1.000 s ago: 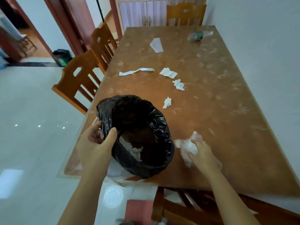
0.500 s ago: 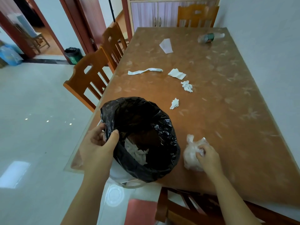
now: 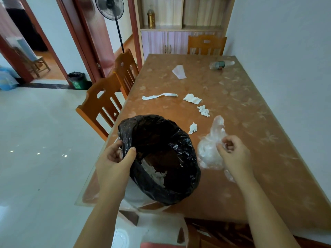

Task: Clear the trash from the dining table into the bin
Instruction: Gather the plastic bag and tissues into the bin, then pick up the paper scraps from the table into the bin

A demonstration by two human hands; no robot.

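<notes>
A bin lined with a black bag (image 3: 172, 187) stands at the near left corner of the brown table (image 3: 250, 176), with white paper inside. My left hand (image 3: 114, 160) grips the bag's rim. My right hand (image 3: 232, 154) is shut on a crumpled clear plastic bag (image 3: 209, 151), lifted just right of the bin. On the table beyond lie small tissue wads (image 3: 192, 128) (image 3: 203, 110), a folded paper (image 3: 192, 98), a long paper strip (image 3: 159, 96), a white sheet (image 3: 179, 71) and a plastic bottle (image 3: 221, 64) lying on its side at the far end.
Wooden chairs (image 3: 100, 104) stand along the table's left side, one at the far end (image 3: 206, 44) and one at the near edge. A wall runs along the right. A cabinet, a standing fan (image 3: 109, 8) and a small green bin (image 3: 78, 80) are beyond.
My right hand has raised the clear plastic bag off the table, and it has unfurled upward. My left hand keeps its hold on the bin bag. My view has tilted up.
</notes>
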